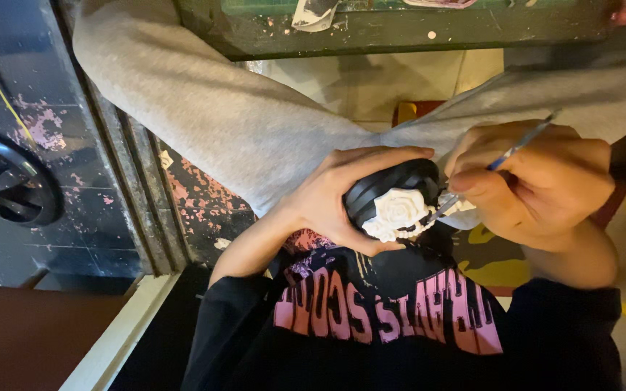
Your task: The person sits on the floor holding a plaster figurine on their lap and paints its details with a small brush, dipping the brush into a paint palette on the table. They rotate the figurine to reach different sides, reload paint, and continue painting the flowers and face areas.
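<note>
Head view looks straight down the person's chest, where a black sweatshirt [400,318] with pink lettering fills the bottom edge. Just above it, held close to the body, the left hand [335,199] cups a round black object [393,185] from the left and beneath, its fingers [378,156] curled over the top and clamped on it. On the face of that object sits a white rose-shaped relief [398,212] with a beaded lower rim. The right hand [537,181] is just beside it on the right, its fingers [483,181] pinched together on a thin blue-handled brush [516,148]; the brush slants up to the right and its tip meets the right edge of the white rose. Beyond the hands, grey trousered legs [204,108] spread left and right. Left of them stands a dark cabinet [74,181] with flaking pink paint, and a black spoked wheel [9,181] near the picture's edge. Farthest off, at the top, runs a green paint-spattered bench [371,32] with scraps of paper [314,13] on it.
</note>
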